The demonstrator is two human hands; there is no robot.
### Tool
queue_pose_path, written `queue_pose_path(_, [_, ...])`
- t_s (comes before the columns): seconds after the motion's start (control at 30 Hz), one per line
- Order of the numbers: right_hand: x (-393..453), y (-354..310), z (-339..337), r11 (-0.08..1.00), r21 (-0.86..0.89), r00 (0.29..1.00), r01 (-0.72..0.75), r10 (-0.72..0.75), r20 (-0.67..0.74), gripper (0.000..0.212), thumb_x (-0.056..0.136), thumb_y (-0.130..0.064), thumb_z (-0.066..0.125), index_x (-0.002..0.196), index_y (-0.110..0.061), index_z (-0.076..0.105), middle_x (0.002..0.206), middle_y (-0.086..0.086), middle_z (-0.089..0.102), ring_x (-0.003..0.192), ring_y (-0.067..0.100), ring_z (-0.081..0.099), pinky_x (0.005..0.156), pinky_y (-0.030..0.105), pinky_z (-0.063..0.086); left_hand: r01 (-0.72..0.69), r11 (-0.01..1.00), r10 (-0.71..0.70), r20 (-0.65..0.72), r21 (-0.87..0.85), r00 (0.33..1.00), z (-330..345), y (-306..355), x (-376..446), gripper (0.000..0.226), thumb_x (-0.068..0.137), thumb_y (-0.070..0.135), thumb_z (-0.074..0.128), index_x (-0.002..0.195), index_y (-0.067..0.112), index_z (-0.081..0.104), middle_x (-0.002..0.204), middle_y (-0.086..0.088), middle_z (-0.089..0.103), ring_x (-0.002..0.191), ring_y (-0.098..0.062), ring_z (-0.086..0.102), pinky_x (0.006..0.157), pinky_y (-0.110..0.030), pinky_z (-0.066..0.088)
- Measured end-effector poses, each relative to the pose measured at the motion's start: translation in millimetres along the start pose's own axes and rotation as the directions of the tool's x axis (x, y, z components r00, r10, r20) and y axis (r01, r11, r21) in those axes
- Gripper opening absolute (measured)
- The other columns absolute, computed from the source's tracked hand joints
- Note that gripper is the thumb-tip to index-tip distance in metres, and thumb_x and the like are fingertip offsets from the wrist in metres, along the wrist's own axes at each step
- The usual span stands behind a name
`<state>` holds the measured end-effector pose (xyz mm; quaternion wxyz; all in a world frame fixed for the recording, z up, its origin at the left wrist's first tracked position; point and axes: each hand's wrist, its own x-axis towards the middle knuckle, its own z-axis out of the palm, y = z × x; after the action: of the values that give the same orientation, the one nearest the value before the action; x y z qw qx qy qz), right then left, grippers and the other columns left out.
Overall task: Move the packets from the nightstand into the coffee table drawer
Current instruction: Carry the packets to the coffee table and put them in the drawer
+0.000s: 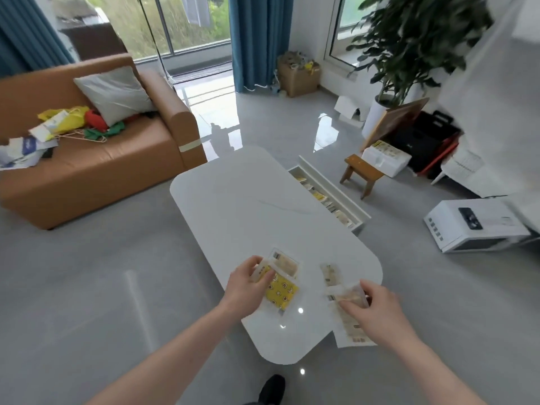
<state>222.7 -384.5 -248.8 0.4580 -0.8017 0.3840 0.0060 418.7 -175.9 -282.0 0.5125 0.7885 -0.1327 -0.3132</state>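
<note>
Left hand (245, 283) pinches yellow packet (281, 290) on white coffee table (233, 206) | right hand (377, 309) grips beige packets (346, 299) at table edge | open drawer (330, 197) lies ahead of right hand | packets look light, thin, floppy, slippery; take edges.

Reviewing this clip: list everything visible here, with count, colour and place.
coffee table: one, white, centre
drawer: one, white, open at table's right side, packets inside
packets: several, yellow and beige, near end of table
sofa: one, tan, left
cushion: one, grey, on sofa
stool: one, wooden, right
plant: one, green, upper right
left hand: holds packets
right hand: grips a beige packet
</note>
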Motion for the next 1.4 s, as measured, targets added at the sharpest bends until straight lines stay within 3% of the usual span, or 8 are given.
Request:
queue_pose_path(0.1, [17, 28, -39, 0.999, 0.016, 0.998, -0.038, 0.039, -0.045, 0.03, 0.084, -0.032, 0.08, 0.082, -0.008, 0.062, 0.068, 0.002, 0.062, 0.055, 0.013, 0.052, 0.06, 0.043, 0.063, -0.039, 0.999, 0.037, 0.053, 0.036, 0.998, 44, 34, 20, 0.001, 0.096, 0.037, 0.067, 0.097, 0.036, 0.067, 0.091, 0.006, 0.077, 0.082, -0.016, 0.076, 0.069, -0.04, 0.061])
queue_pose_path(0.2, [38, 56, -80, 0.999, 0.026, 0.997, -0.039, 0.041, -0.066, 0.025, 0.083, -0.035, 0.079, 0.086, -0.013, 0.066, 0.075, 0.002, 0.071, 0.068, 0.026, 0.066, 0.065, 0.048, 0.063, -0.057, 0.997, 0.054, 0.058, 0.049, 0.997, 91, 61, 35, 0.004, 0.097, 0.038, 0.067, 0.097, 0.034, 0.067, 0.092, 0.006, 0.078, 0.082, -0.015, 0.076, 0.069, -0.039, 0.061])
queue_pose_path(0.37, [71, 101, -159, 0.999, 0.043, 0.999, -0.012, 0.014, -0.03, 0.017, 0.088, -0.028, 0.078, 0.076, -0.031, 0.066, 0.072, -0.012, 0.073, 0.068, 0.01, 0.07, 0.069, 0.045, 0.064, -0.015, 1.0, 0.015, -0.028, 0.003, 0.999, 172, 89, 47, 0.006, 0.097, 0.036, 0.068, 0.102, 0.032, 0.068, 0.096, 0.006, 0.078, 0.085, -0.013, 0.076, 0.074, -0.039, 0.063])
queue_pose_path(0.5, [101, 138, -226, 1.0, -0.005, 1.0, -0.003, 0.003, 0.01, 0.018, 0.087, -0.032, 0.077, 0.077, -0.027, 0.063, 0.073, -0.003, 0.071, 0.075, 0.027, 0.07, 0.071, 0.051, 0.062, 0.068, 0.993, -0.079, -0.115, -0.093, 0.99, 229, 106, 37, 0.009, 0.099, 0.033, 0.065, 0.106, 0.028, 0.067, 0.097, 0.005, 0.079, 0.084, -0.012, 0.077, 0.077, -0.037, 0.063])
queue_pose_path(0.63, [138, 152, -277, 0.999, -0.045, 0.998, 0.029, -0.026, 0.05, 0.022, 0.087, -0.031, 0.078, 0.074, -0.027, 0.06, 0.067, -0.008, 0.067, 0.069, 0.023, 0.067, 0.07, 0.049, 0.062, 0.096, 0.983, -0.126, -0.201, -0.156, 0.971, 271, 119, 29, 0.01, 0.1, 0.034, 0.064, 0.105, 0.025, 0.067, 0.096, 0.005, 0.079, 0.083, -0.01, 0.077, 0.074, -0.03, 0.06])
queue_pose_path(0.77, [180, 150, -308, 0.997, -0.006, 0.992, 0.077, -0.076, 0.105, 0.017, 0.091, -0.024, 0.076, 0.077, -0.026, 0.066, 0.07, -0.012, 0.072, 0.066, 0.009, 0.071, 0.06, 0.034, 0.063, 0.123, 0.967, -0.186, -0.287, -0.222, 0.94, 298, 128, 43, 0.009, 0.1, 0.03, 0.066, 0.104, 0.023, 0.068, 0.093, 0.004, 0.08, 0.08, -0.011, 0.077, 0.069, -0.026, 0.057])
queue_pose_path(1.0, [279, 156, -358, 0.998, 0.01, 0.99, 0.061, -0.062, 0.13, 0.006, 0.094, -0.023, 0.072, 0.089, -0.026, 0.07, 0.078, -0.018, 0.076, 0.068, 0.002, 0.073, 0.065, 0.037, 0.065, 0.166, 0.941, -0.26, -0.313, -0.296, 0.914, 335, 151, 149, 0.01, 0.097, 0.029, 0.07, 0.105, 0.022, 0.069, 0.093, -0.003, 0.08, 0.08, -0.019, 0.078, 0.069, -0.034, 0.06])
queue_pose_path(1.4, [432, 164, -440, 0.999, 0.013, 0.995, 0.032, -0.034, 0.098, 0.006, 0.094, -0.025, 0.073, 0.095, -0.031, 0.072, 0.087, -0.018, 0.078, 0.077, 0.0, 0.074, 0.077, 0.04, 0.064, 0.154, 0.951, -0.227, -0.267, -0.268, 0.937, 416, 233, 327, 0.01, 0.098, 0.029, 0.069, 0.107, 0.029, 0.067, 0.098, 0.005, 0.077, 0.079, -0.007, 0.076, 0.069, -0.025, 0.06])
